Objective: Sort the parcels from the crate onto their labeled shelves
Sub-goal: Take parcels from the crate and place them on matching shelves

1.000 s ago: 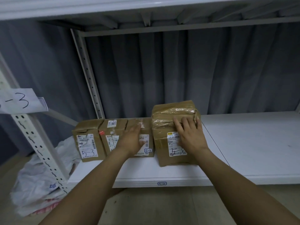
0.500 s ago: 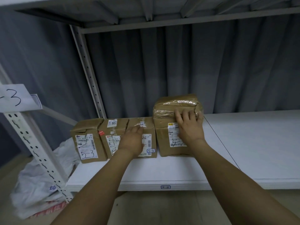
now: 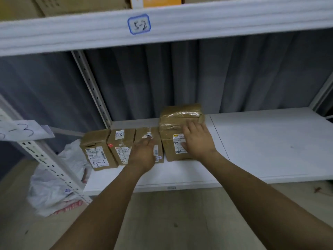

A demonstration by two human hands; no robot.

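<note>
Where the white shelf (image 3: pixel 270 145) stretched off to the right, the tall parcel (image 3: pixel 173 121) stood upright on its left half, touching the end of a row of three smaller parcels (image 3: pixel 122 141). The right hand (image 3: pixel 198 139) lay flat, fingers straight, on the tall parcel's front face, so the parcel was directly ahead of it. That hand was nearer than the left hand (image 3: pixel 143 155), whose relaxed, uncurled fingers rested against the neighbouring small parcel. Any settling push would probably run straight back along the right forearm. A handwritten 5-3 mark (image 3: pixel 98 163) showed on the leftmost parcel.
</note>
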